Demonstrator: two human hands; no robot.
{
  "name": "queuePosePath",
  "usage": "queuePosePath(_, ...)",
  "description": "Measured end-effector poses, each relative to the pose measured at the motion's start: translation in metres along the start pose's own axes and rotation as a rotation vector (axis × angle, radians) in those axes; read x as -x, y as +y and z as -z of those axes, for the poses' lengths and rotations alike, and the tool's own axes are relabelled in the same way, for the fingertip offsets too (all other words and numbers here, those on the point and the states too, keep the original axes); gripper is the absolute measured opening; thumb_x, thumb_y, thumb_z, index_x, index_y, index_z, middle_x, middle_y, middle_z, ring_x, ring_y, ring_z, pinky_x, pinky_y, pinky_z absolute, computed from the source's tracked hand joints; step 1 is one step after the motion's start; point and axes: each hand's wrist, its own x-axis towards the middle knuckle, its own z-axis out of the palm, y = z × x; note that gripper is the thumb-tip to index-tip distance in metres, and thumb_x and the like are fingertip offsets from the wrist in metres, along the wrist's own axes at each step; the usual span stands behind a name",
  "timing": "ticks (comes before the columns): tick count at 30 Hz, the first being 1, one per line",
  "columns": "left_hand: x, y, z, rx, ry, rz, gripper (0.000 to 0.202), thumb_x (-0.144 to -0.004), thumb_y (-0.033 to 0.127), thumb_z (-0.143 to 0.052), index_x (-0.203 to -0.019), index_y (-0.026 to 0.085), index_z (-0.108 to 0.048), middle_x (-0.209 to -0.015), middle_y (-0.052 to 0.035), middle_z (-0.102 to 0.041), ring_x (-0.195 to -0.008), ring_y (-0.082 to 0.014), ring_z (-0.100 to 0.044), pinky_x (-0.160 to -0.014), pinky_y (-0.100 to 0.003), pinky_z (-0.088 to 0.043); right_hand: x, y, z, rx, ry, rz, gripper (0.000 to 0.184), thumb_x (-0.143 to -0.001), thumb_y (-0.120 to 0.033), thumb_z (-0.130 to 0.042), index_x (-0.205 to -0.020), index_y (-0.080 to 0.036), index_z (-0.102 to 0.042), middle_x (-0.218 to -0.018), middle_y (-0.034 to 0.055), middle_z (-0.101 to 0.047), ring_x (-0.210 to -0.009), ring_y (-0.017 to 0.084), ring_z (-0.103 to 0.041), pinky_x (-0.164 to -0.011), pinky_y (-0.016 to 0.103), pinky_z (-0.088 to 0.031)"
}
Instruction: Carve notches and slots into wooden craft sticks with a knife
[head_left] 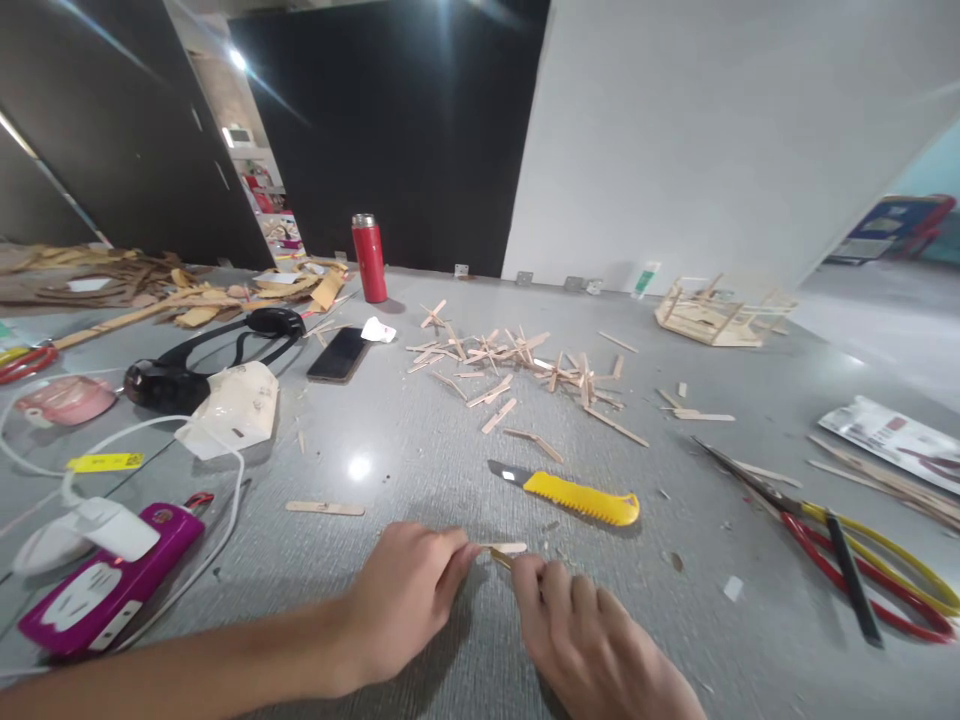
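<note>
My left hand (416, 590) is closed, pinching a short pale wooden craft stick (514, 547) that reaches toward my other hand. My right hand (581, 625) is curled shut around a thin brownish piece (500, 558), whose tip meets the stick; most of it is hidden in the fingers. Just beyond both hands lies a yellow utility knife (581, 497) with its blade out. A single craft stick (325, 508) rests flat on the table to the left. Farther back is a loose pile of cut craft sticks (517, 350).
On the right are red-and-yellow-handled scissors (810, 530), a white packet (892, 440) and a small wooden frame (709, 315). A red bottle (369, 258), phone (339, 355), black headset (180, 365) and purple power strip (112, 580) with white cable stand on the left.
</note>
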Motion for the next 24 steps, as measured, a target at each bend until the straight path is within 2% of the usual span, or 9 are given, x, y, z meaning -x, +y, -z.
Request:
queuePosePath(4,-0.001,0.001,0.001,0.036,0.002,0.006,0.049,-0.106,0.038,-0.034,-0.07,0.017,-0.058,-0.057,-0.0022,-0.058,-0.048,-0.0129,-0.043,-0.055,-0.03,-0.021,-0.001,0.013,-0.01,-0.055,0.07,0.031,0.021,-0.085,-0.001,-0.046,-0.092,-0.015,-0.061,-0.061,-0.0007,-0.051,-0.049,0.018,-0.05,-0.051,0.034,-0.032)
queuePosePath(8,-0.005,0.002,0.011,0.13,-0.022,-0.017,0.044,-0.105,0.032,-0.037,-0.068,0.017,-0.055,-0.055,0.0019,-0.051,-0.049,-0.0107,-0.041,-0.055,-0.027,-0.023,-0.005,0.035,-0.023,-0.135,0.138,0.137,0.022,-0.09,0.0,-0.043,-0.088,-0.019,-0.054,-0.062,-0.0023,-0.053,-0.048,0.017,-0.049,-0.05,0.034,-0.03)
queuePosePath(13,-0.012,-0.002,0.021,0.275,-0.056,-0.01,0.046,-0.105,0.036,-0.037,-0.068,0.017,-0.054,-0.055,0.0052,-0.041,-0.05,-0.0091,-0.035,-0.053,-0.024,-0.025,-0.011,0.053,-0.025,-0.272,0.202,0.218,0.022,-0.101,-0.01,-0.037,-0.087,-0.021,-0.05,-0.063,-0.0031,-0.053,-0.049,0.016,-0.05,-0.051,0.034,-0.033)
queuePosePath(15,-0.013,-0.003,0.023,0.33,-0.056,0.02,0.048,-0.106,0.042,-0.036,-0.07,0.017,-0.054,-0.054,0.0057,-0.038,-0.05,-0.0093,-0.034,-0.052,-0.023,-0.024,-0.012,0.06,-0.022,-0.318,0.204,0.181,0.022,-0.101,-0.008,-0.036,-0.088,-0.021,-0.049,-0.065,-0.0028,-0.056,-0.051,0.016,-0.053,-0.052,0.032,-0.036)
queuePosePath(18,-0.012,0.001,0.027,0.415,-0.07,0.071,0.051,-0.108,0.046,-0.028,-0.078,0.016,-0.056,-0.053,0.0061,-0.04,-0.048,-0.0092,-0.036,-0.05,-0.022,-0.028,-0.012,0.071,-0.019,-0.395,0.181,0.028,0.028,-0.101,-0.002,-0.028,-0.096,-0.018,-0.051,-0.065,-0.002,-0.06,-0.05,0.014,-0.058,-0.049,0.028,-0.038)
queuePosePath(21,-0.008,0.014,0.036,0.604,-0.094,0.149,0.05,-0.108,0.049,-0.026,-0.089,0.016,-0.058,-0.054,0.0058,-0.045,-0.048,-0.0089,-0.039,-0.051,-0.021,-0.034,-0.012,0.076,-0.016,-0.467,0.155,-0.14,0.026,-0.106,-0.013,-0.026,-0.099,-0.016,-0.051,-0.056,-0.0053,-0.057,-0.037,0.011,-0.051,-0.038,0.026,-0.034)
queuePosePath(24,-0.001,0.031,0.045,0.771,-0.104,0.172,0.045,-0.107,0.051,-0.031,-0.094,0.017,-0.058,-0.055,0.0053,-0.047,-0.048,-0.0089,-0.038,-0.048,-0.02,-0.032,-0.011,0.069,-0.007,-0.6,0.157,-0.242,0.023,-0.109,-0.025,-0.03,-0.112,-0.015,-0.051,-0.066,-0.0012,-0.068,-0.038,0.01,-0.057,-0.038,0.023,-0.038)
